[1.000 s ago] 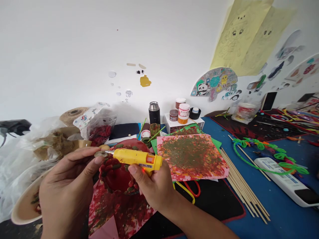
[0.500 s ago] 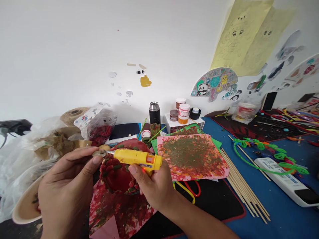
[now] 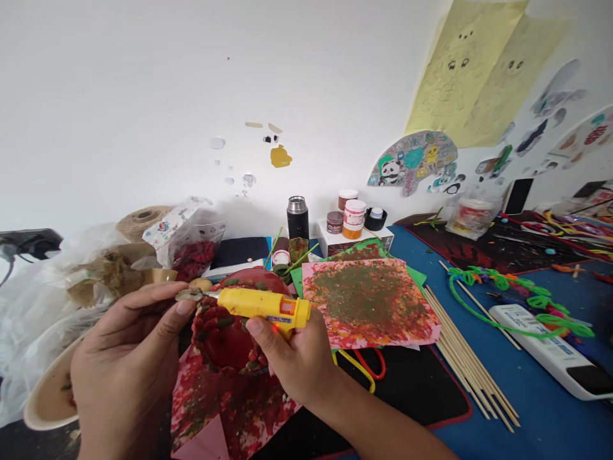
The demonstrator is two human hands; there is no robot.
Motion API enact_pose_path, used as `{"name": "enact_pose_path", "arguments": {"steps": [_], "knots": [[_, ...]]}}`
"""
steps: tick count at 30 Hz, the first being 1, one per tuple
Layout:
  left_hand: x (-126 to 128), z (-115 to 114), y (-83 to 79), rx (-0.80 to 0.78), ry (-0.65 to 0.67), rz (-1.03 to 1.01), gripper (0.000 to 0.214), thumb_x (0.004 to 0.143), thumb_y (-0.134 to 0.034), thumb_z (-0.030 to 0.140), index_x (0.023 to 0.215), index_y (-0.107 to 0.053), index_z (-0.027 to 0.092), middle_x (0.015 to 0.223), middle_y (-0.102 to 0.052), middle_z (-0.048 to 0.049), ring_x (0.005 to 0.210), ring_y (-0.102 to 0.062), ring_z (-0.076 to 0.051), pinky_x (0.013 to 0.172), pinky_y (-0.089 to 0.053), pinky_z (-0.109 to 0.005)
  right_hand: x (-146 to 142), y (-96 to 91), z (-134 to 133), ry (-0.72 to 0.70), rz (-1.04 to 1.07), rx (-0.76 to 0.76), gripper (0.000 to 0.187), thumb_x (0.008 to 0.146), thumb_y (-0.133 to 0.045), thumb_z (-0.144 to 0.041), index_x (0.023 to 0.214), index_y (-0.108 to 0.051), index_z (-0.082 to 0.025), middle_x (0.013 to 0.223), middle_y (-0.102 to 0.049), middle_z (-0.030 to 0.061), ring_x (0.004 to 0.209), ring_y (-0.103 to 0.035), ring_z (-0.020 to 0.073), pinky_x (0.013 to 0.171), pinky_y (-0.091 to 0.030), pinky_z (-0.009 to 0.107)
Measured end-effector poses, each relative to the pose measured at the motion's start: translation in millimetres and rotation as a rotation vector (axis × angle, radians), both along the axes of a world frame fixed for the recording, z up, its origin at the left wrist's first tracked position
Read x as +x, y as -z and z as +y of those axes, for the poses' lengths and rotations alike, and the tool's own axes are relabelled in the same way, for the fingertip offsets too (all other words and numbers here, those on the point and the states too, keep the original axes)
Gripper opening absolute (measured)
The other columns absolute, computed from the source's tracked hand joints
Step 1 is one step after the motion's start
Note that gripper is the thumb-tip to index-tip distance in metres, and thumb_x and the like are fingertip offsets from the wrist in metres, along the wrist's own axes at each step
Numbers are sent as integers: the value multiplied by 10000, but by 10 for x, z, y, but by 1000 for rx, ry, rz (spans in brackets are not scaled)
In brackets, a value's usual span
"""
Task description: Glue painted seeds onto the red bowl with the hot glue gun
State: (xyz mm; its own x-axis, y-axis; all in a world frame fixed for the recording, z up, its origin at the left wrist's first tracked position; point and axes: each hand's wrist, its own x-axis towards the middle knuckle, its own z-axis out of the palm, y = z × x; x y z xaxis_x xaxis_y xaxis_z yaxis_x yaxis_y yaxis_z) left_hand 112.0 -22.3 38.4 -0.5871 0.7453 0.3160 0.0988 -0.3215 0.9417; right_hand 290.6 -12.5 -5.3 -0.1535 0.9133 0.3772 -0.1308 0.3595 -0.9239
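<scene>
My right hand [image 3: 297,364] is wrapped round a yellow hot glue gun [image 3: 258,306], whose nozzle points left; a small orange light glows by its grip. Between thumb and fingers, my left hand [image 3: 129,358] pinches a small, flat, greenish-brown piece [image 3: 188,294] right at the nozzle tip. Whether nozzle and piece touch, I cannot tell. Below the gun sits a red round dish-like object [image 3: 230,348], its rim covered with red and dark green bits. My right hand and the gun hide part of it. Under it lies a pink sheet [image 3: 230,415] smeared with red and green paint.
A tan bowl [image 3: 41,409] stands left beside plastic bags [image 3: 29,358] and a twine roll [image 3: 143,222]. Behind are a black thermos [image 3: 297,220] and paint jars [image 3: 354,217]. Right lie a painted pink sheet [image 3: 373,306], wooden sticks [image 3: 469,358] and a white power strip [image 3: 541,345].
Both hands stay in nearly the same place. The small piece and my left hand have shifted very slightly left; the glue gun remains at the piece.
</scene>
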Motion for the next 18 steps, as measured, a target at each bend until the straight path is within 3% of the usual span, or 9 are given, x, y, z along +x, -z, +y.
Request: {"name": "enact_pose_path", "arguments": {"steps": [6, 18], "knots": [[-6, 1, 10, 8, -2, -32, 555, 549, -1095, 574, 980, -881, 298, 1025, -880, 1, 896, -782, -143, 830, -668, -178, 3, -10, -1, -8, 13, 19, 401, 1054, -775, -586, 1029, -895, -204, 532, -541, -39, 531, -591, 167, 496, -470, 250], [11, 6, 1, 3, -11, -7, 412, 628, -1031, 447, 980, -874, 301, 1047, -877, -4, 917, -797, -168, 850, -686, -224, -9, -3, 7, 15, 15, 87, 307, 1044, -801, -485, 1102, -913, -206, 659, -692, -1, 561, -619, 156, 488, -461, 232]]}}
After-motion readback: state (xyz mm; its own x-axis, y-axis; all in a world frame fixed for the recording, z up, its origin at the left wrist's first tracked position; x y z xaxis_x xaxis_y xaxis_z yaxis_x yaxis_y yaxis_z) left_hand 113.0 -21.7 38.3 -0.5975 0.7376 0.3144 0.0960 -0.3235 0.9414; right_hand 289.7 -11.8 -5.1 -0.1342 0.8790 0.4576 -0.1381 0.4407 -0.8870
